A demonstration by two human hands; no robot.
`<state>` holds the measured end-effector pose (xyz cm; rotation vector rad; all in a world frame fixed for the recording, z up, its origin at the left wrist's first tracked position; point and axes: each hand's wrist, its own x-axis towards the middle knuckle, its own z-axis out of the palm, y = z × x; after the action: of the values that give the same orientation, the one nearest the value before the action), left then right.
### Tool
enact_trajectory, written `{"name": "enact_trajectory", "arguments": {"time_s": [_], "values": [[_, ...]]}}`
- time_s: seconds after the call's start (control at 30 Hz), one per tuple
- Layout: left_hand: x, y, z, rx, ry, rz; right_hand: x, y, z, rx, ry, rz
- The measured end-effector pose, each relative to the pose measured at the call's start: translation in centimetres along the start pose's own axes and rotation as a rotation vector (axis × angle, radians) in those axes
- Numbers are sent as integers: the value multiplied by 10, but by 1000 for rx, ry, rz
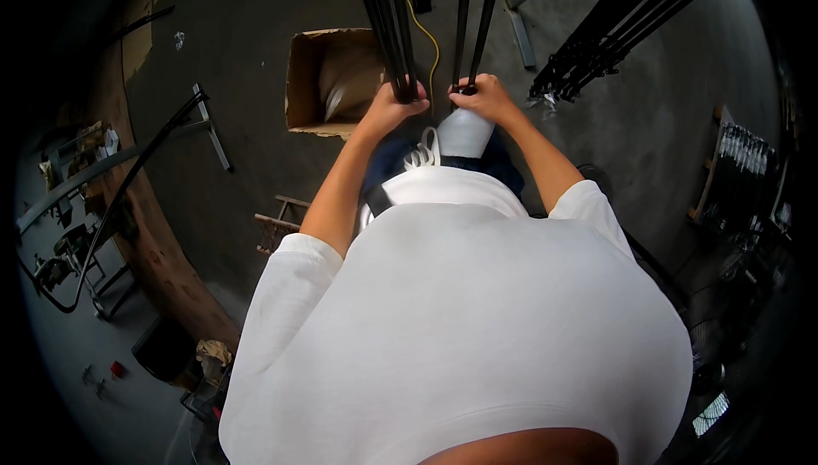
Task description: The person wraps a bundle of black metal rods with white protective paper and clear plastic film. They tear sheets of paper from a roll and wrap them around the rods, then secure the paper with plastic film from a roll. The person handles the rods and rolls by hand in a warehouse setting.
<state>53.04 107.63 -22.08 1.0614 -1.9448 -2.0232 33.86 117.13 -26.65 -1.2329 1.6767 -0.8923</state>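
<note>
My left hand (pixel 397 109) is closed around the lower ends of several thin black rods (pixel 388 22), which run up past the top edge of the view. A little to the right, my right hand (pixel 480 97) grips two more black rods (pixel 464 34) near their ends. Below the right hand, a white cup-shaped piece (pixel 465 132) sits against my lap, and whether the hand touches it I cannot tell. White cord loops (pixel 423 151) hang at my waist. Beside my left hand stands an open cardboard box (pixel 298 81) with clear plastic inside.
At the upper right hangs a bundle of black rods (pixel 630 26). Grey metal legs (pixel 517 26) stand ahead, with a yellow cable (pixel 434 39) on the floor. Another metal foot (pixel 213 132) is at the left, near a long wooden board (pixel 158 252). Wrapped black pieces (pixel 737 175) are stacked far right.
</note>
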Motion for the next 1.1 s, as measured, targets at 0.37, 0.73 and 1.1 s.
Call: {"name": "enact_trajectory", "arguments": {"time_s": [0.37,0.73,1.1], "values": [[25,28,32,-329,-208,64,-10,-38,-13,-176,-106,85],[27,23,41,-267,-52,132,-18,-54,-19,-319,7,117],[24,36,39,-303,-91,51,-12,-49,-35,-161,-23,138]]}}
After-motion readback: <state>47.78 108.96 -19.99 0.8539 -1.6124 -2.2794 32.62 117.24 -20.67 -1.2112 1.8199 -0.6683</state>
